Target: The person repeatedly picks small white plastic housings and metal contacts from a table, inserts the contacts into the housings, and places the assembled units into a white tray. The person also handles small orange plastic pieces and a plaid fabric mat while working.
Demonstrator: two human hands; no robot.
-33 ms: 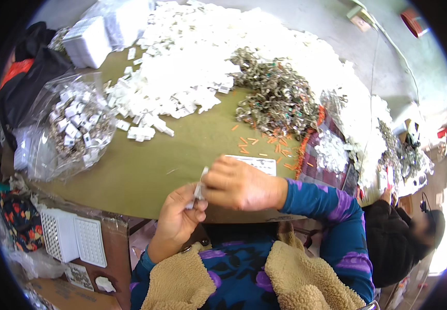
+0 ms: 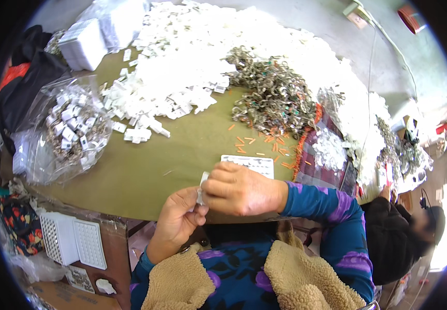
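My left hand pinches a small white plastic piece between thumb and fingers, near the table's front edge. My right hand meets it from the right, its fingers curled over the piece and covering much of it. Whatever else those fingers may hold is hidden. Just beyond my right hand lies a white tray with small parts in rows, partly covered by the hand. Short orange sticks lie scattered past the tray, beside a large heap of metal parts.
White plastic pieces form a big pile at the back. A clear bag of parts stands at the left, with stacked white trays behind. More trays sit low left. Another person is at the right.
The whole view has shifted slightly, and a little more of the white tray shows. My hands stay together on the white piece; my right hand's fingers look less blurred now.
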